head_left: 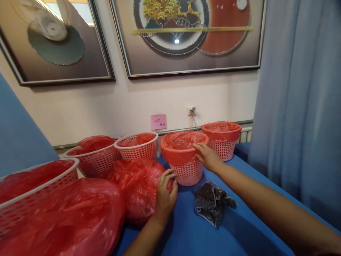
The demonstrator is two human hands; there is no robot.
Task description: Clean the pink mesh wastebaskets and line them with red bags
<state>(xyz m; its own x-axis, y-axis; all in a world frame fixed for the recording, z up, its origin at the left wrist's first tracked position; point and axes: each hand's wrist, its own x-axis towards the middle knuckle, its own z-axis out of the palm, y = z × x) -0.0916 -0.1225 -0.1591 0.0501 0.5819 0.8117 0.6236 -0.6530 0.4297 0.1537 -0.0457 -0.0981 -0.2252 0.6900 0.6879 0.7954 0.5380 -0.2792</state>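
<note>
I record an indoor room set up for service or sorting work; the exact trade I cannot establish. Evidence: a framed decorative picture (68, 49) and a wider framed panel (170, 64) hang on a pale wall (226, 92). A long blue curtain (295, 106) hangs at the right. Before me, a blue-covered bench (183, 224) carries several perforated baskets (140, 152) with red plastic liners (179, 156). A pink note (159, 122), apparently handwritten, is on the wall near a socket (191, 111).
</note>
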